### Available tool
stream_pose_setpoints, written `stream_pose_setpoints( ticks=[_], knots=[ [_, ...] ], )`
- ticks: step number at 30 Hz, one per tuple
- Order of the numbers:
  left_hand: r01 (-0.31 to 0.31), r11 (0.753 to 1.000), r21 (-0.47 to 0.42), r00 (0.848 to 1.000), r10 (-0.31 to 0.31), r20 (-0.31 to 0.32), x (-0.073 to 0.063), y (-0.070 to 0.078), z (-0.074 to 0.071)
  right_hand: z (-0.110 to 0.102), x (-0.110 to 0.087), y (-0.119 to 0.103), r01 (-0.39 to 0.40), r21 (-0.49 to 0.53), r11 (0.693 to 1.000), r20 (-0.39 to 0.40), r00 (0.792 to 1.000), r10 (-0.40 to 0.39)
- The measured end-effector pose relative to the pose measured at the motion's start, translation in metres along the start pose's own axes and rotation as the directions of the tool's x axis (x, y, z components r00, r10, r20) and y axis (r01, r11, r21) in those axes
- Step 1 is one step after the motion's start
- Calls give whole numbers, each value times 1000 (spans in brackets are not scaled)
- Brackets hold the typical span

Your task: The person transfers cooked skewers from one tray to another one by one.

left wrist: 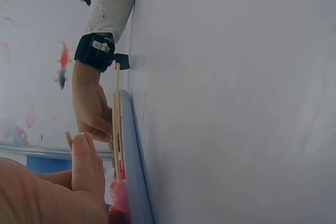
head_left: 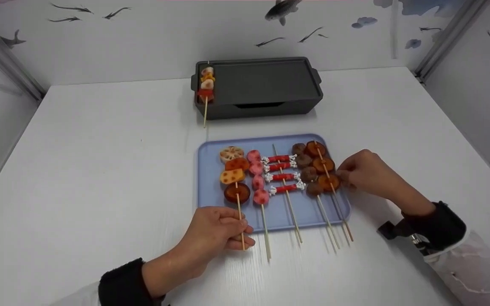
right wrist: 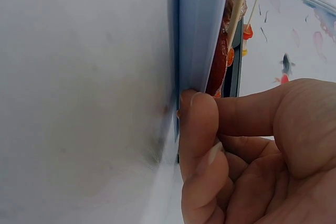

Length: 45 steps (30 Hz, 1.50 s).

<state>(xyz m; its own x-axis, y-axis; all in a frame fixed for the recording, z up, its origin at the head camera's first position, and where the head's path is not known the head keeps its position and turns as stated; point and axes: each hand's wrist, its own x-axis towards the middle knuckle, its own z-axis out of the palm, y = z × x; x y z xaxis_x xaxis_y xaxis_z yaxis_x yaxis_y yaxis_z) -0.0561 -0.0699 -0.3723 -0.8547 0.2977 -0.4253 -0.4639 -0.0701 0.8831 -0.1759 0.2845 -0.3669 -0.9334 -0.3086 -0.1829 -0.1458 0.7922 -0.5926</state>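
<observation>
On a blue tray (head_left: 209,170) lie several toy food skewers. My left hand (head_left: 214,231) pinches the stick of the leftmost skewer (head_left: 231,176), which carries a lotus-root slice, orange and yellow pieces and a dark round slice. Beside it lie a skewer of pink balls (head_left: 258,182), one of red pieces with white frilled ends (head_left: 282,177), one of brown meatballs (head_left: 308,174) and one of glossy brown round slices (head_left: 324,165). At the tray's right edge, my right hand (right wrist: 231,150) grips the rim between thumb and index finger, close to the brown slices.
A black tabletop grill (head_left: 266,83) stands behind the tray, with another skewer (head_left: 206,84) lying across its left end, stick toward me. White panels with fish pictures (head_left: 143,42) border the white table (head_left: 100,170). Several skewer sticks overhang the tray's near edge.
</observation>
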Motion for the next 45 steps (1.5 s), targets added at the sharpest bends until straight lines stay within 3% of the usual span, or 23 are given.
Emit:
stream_pose_setpoints(
  ticks=[10,15,24,31,35,38,40,42,45],
  knots=[
    [-24,1000,-17,1000,24,6,0,-9,5,1,1,0,-5,-24,1000,-8,1000,4],
    [14,1000,-19,1000,-14,1,-6,-14,6,1,2,1,4,-21,1000,-7,1000,-4],
    [65,995,70,998,-65,-10,-16,-16,3,1,2,5,24,-32,999,-5,1000,-24],
    [-46,981,189,998,54,-37,-20,-8,-6,1,2,4,22,-31,999,1,1000,-22],
    [-138,937,320,983,170,-73,-20,3,-11,1,2,3,0,-23,1000,5,1000,0],
    [-234,864,446,945,310,-105,-14,12,-15,1,2,3,-14,-20,1000,8,1000,14],
    [-315,776,547,892,439,-109,-8,17,-19,0,1,2,-16,-18,1000,10,1000,16],
    [-398,665,632,814,573,-91,0,22,-25,0,1,1,-13,-21,1000,9,1000,13],
    [-465,437,770,656,754,-31,12,30,-34,1,1,0,-1,-21,1000,7,1000,1]
  ],
)
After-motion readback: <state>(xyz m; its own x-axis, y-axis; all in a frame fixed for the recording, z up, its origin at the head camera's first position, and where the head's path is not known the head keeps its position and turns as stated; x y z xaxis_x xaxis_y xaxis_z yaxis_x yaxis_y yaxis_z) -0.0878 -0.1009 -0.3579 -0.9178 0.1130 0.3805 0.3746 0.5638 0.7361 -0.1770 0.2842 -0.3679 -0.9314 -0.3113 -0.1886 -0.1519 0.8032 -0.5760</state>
